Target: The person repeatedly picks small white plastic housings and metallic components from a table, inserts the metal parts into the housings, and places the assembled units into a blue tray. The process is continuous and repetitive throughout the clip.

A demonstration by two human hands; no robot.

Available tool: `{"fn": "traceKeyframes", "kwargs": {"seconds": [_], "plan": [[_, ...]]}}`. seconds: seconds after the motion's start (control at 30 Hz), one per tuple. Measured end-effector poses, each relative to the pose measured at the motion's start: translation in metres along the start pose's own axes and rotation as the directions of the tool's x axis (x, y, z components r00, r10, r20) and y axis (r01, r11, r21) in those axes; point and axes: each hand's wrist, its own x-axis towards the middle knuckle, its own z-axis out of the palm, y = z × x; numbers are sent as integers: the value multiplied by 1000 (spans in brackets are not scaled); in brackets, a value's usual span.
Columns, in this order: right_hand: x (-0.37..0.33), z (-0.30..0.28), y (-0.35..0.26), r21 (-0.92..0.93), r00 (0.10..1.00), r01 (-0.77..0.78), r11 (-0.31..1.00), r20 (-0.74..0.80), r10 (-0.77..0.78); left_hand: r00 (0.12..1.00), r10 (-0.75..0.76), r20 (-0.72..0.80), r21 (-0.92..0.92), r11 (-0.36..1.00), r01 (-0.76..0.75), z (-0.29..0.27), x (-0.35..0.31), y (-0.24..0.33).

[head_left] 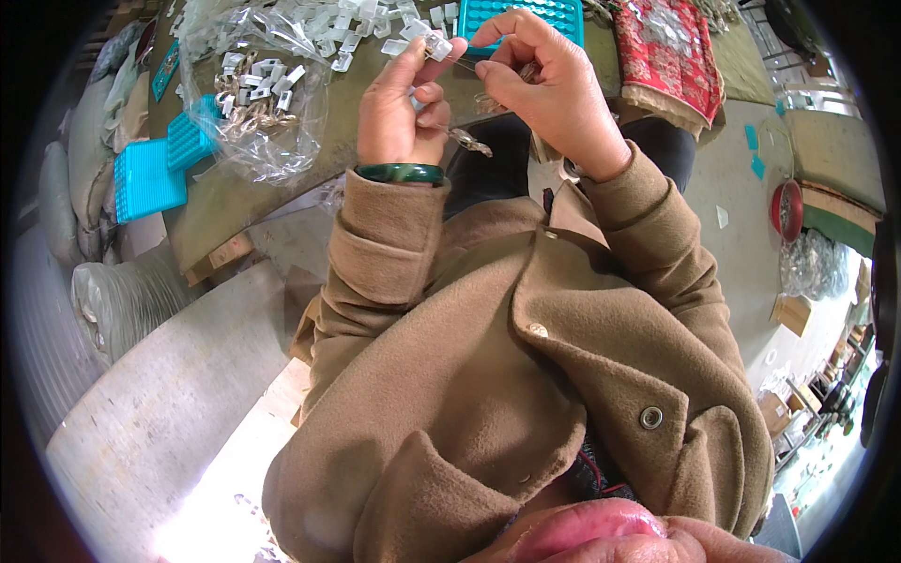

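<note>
Left hand (402,105): raised over the table edge, fingers curled in, thumb and forefinger pinched on a small clear plastic piece (436,44) held at the fingertips; a green bangle (400,173) circles the wrist above a tan coat sleeve (385,239). A short metal chain piece (469,142) hangs below this hand, just beside the palm — which fingers hold it cannot be told. Right hand (549,80): close against the left, fingers bent, fingertips closed on a thin wire-like part that meets the clear piece; the two hands nearly touch at the tips. Behind the hands, on the brown table (235,202): a teal perforated tray (526,17), partly hidden by the right hand; a scatter of further clear plastic pieces (347,28); a clear plastic bag (258,103) holding metal chain links and white tags, to the left of the hands. Two light blue trays (150,174) at the table's left edge. A red patterned cloth (671,56) to the right — well apart from the hands.
</note>
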Motion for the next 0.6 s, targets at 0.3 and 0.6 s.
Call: {"fn": "traceKeyframes", "kwargs": {"seconds": [0.3,0.6], "plan": [[5,-5,23,280,983,-175,944,103,152,836,546,56,435,740,-513,9,6,-17],[1,-2,18,332,955,-296,896,97,280,767,627,134,557,592,-582,9,9,-24]]}}
